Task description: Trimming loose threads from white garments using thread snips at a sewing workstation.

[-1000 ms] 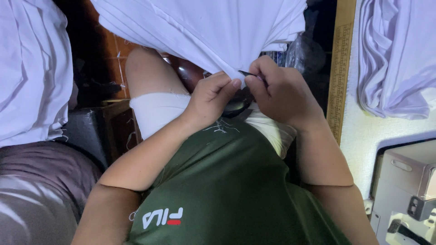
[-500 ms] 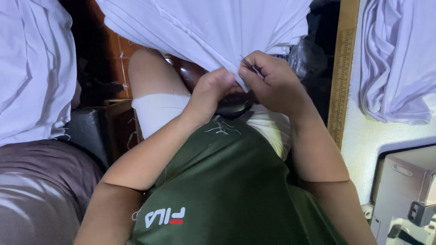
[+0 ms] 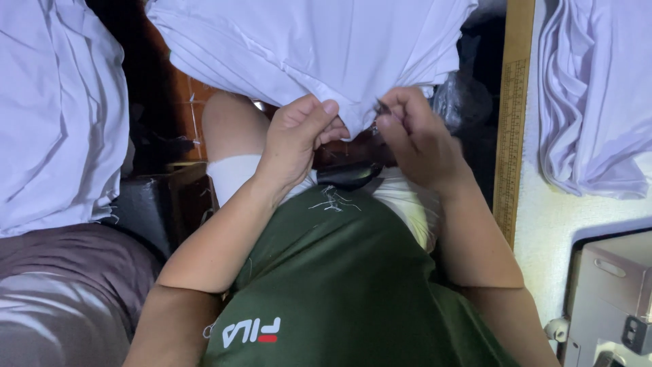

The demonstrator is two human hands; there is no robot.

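two hands work one hem of white cloth (image 3: 319, 47): left hand (image 3: 299, 139) pinches it taut, right hand (image 3: 414, 136) fingers pinch a small dark tool (image 3: 382, 107); tension should stay even.

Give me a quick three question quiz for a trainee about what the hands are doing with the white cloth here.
1. True or false: both hands grip the lower edge of the white cloth.
2. Which hand holds a small dark tool at the cloth: A the left hand, or B the right hand?
3. Fill in: the wooden ruler stands on the person's ____ side.

Key: 1 true; 2 B; 3 right.
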